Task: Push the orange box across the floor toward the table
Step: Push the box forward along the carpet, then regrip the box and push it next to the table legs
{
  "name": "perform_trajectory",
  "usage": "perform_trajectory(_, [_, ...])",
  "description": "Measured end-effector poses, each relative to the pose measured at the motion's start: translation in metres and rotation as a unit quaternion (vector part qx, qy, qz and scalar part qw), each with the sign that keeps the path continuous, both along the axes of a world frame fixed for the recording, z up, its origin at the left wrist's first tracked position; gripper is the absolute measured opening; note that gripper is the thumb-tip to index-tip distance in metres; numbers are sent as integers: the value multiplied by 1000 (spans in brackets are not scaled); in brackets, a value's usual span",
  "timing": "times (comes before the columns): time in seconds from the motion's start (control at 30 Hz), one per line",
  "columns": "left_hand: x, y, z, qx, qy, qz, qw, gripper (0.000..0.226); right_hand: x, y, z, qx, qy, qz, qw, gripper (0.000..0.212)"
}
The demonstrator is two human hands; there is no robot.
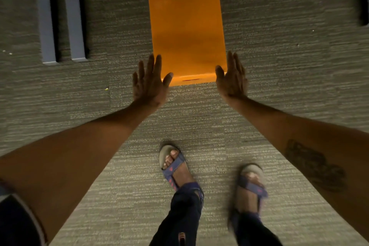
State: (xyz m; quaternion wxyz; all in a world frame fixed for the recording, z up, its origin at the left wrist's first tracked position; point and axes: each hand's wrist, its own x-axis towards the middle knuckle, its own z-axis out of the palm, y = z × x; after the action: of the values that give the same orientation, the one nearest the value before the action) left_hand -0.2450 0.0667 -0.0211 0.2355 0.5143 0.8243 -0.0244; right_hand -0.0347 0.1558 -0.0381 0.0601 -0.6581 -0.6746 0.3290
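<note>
Box [185, 24] on floor [279, 56], centre, running far from near. Left hand [148, 84] at near-left corner, right hand [232, 80] at near-right. Feet [175, 166] near, behind box. Two legs [60, 26] far left.

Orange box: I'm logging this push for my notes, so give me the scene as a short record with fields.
object: orange box, long, lying flat on the carpet
left hand: open, at the box's near left corner, thumb on the near edge
right hand: open, at the near right corner
near end: dark slot visible
feet: two sandals behind the box, right one blurred
nearby: grey legs at upper left
table: top not in view
</note>
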Motion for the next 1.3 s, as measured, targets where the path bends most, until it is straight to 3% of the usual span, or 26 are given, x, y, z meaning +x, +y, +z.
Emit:
perform_trajectory(0.37, [2, 5, -9, 7, -44, 80, 996, 75, 7, 14, -5, -22, 15, 37, 999, 62])
perform_trajectory(0.7, [3, 32, -30, 28, -132, 191, 972, 67, -4, 52, -30, -75, 41, 4, 996, 63])
perform_trajectory(0.93, [-3, 57, -57, 20, -190, 290, 938, 54, -20, 72, -53, -157, 90, -98, 979, 43])
perform_trajectory(1.13, [-26, 55, -87, 64, -310, 330, 889, 39, -25, 82, -60, -240, 213, -239, 917, 44])
perform_trajectory(1.3, [-41, 42, -90, 88, -384, 324, 860, 31, -28, 72, -54, -200, 236, -236, 921, 37])
